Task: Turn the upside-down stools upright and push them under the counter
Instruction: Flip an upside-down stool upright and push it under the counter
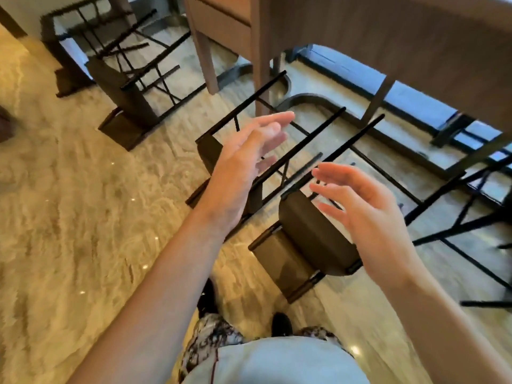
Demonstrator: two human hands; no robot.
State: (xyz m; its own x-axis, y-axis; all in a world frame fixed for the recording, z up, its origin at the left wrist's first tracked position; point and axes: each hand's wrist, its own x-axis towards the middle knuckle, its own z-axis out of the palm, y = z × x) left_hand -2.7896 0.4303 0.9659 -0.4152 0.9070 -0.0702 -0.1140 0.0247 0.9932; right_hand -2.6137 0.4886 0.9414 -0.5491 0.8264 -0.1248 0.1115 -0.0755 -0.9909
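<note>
I reach with both hands over the nearest upside-down stool (pixel 310 236) at the centre of the frame, my left hand (pixel 241 173) and right hand (pixel 368 214) held spread and empty, fingers straight to loosely bent, gripping nothing and apart from the frame below them. I judge the hands sit one to each side because the stool's black legs (pixel 357 139) offer two parallel rails to take hold of for the flip. The stool lies seat-down on the marbled floor (pixel 69 217), brown seat in the lower centre, its legs running up and to the right toward the counter (pixel 388 37) across the top of the frame; that diagonal, lower left to upper right, is its long axis. A second overturned stool (pixel 130 106) lies in the upper left, its legs pointing the same way, well apart from the first. More dark stool frames (pixel 457 217) crowd the right edge, too blurred to say how they stand. None looks righted yet, so I take this as the start of the job
</note>
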